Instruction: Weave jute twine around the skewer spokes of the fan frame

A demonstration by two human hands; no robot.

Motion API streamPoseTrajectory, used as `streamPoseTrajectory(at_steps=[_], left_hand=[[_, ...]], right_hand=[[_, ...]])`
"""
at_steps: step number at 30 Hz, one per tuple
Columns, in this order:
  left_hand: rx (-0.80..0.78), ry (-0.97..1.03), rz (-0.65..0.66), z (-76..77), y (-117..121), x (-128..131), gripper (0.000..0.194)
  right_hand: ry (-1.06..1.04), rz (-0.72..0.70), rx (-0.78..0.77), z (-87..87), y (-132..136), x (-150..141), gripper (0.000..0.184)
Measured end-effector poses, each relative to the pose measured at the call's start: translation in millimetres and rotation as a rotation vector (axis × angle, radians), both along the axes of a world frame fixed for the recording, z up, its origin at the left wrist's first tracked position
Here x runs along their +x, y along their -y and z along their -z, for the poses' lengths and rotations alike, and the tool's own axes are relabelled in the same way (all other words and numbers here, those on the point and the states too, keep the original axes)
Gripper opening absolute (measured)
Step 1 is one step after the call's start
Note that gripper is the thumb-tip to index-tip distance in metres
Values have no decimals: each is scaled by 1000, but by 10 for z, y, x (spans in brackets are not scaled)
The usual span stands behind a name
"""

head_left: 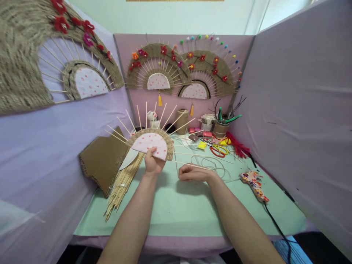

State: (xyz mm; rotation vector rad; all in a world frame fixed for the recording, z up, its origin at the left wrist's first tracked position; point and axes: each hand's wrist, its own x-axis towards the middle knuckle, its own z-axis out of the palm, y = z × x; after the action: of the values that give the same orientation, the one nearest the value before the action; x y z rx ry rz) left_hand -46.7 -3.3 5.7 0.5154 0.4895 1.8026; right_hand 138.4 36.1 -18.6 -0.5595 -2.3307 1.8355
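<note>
While left fingers [151,150] pinch the fan [150,142], at its base, right fingers [186,173] pinch twine [176,165]

the one camera rides on the person's head, facing forward and well down, a bit like peering over their brow. forearms [134,216] run in from the bottom edge, so the left hand [154,161] and right hand [195,173] sit close, mid-view. the green tabletop [198,220] spreads below; the pink back panel [168,99] stands farther off, facing the lens squarely.
</note>
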Motion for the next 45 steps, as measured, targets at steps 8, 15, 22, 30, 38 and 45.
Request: streamPoseTrajectory(at_steps=[8,15,22,30,38,45], left_hand=[[19,-64,157,59,16,84,43],[-4,-77,157,40,32,80,40],[6,-68,127,61,-2,56,42],[16,-30,51,41,-22,-17,45],[13,-56,15,75,-61,-2,42],[30,-9,-60,90,-65,33,32]], right_hand=[[-6,8,-13,31,29,-63,30],[-10,3,-34,81,-11,-40,29],[20,32,-32,40,-36,17,29],[-124,475,-81,9,-267,353,35],[-256,759,-129,38,-289,641,38],[-417,937,-84,180,-87,827,34]])
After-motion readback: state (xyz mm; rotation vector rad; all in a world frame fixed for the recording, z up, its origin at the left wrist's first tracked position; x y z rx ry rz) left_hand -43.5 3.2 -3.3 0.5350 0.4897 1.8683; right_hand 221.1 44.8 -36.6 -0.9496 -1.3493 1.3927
